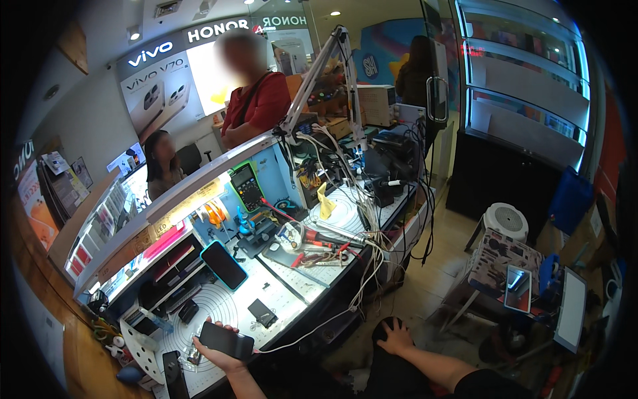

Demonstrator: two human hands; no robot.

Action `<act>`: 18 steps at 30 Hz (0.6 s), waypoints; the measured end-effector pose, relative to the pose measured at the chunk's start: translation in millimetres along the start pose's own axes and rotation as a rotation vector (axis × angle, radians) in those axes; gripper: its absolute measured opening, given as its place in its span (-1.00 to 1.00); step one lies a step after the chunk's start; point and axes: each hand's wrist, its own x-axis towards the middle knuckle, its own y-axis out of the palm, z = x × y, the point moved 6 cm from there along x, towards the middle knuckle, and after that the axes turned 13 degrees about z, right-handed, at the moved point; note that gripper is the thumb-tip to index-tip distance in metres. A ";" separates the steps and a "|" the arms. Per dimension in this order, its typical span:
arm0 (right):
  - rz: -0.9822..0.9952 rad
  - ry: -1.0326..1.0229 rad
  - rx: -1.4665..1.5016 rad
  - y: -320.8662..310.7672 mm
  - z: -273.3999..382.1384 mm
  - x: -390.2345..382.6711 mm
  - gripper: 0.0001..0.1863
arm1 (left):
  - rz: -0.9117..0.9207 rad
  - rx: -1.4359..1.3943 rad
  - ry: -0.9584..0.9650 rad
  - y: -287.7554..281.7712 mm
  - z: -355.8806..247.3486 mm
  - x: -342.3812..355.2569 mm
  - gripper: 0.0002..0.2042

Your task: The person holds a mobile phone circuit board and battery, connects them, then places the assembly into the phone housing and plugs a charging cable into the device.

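Observation:
My left hand (223, 360) is closed around a black smartphone (226, 341), held screen up over the near part of the workbench. A white cable (302, 344) runs to the phone's right end. Resting on my dark-clad knee (383, 330), my right hand (398, 339) has its fingers spread and holds nothing. Beside the held phone lies another black phone (174, 374) on the white mat. Farther up the bench, a phone in a blue frame (224, 265) leans near the shelf, and a small dark phone (262, 312) lies flat.
A green-edged multimeter (246, 187) stands against the blue back wall, near red-handled pliers (299, 259). Tangled cables (372, 259) hang over the bench's right edge. A lamp arm (312, 80) rises behind. Two people are beyond the counter. A white stool (506, 221) stands right.

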 end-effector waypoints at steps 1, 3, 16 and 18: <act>0.000 0.001 0.000 -0.2 -0.6 -0.1 -0.08 | 0.010 0.016 0.000 0.2 0.3 -0.4 -0.36; -0.008 0.002 -0.007 -0.5 -0.7 -0.3 -0.07 | 0.024 0.016 -0.001 -2.5 0.6 1.2 -0.36; 0.002 0.008 0.012 0.2 -2.4 1.7 -0.07 | 0.037 -0.015 0.013 1.5 1.1 -0.8 -0.36; 0.010 0.013 0.016 1.4 -1.3 1.8 -0.08 | 0.046 -0.018 0.014 3.4 0.5 -1.2 -0.36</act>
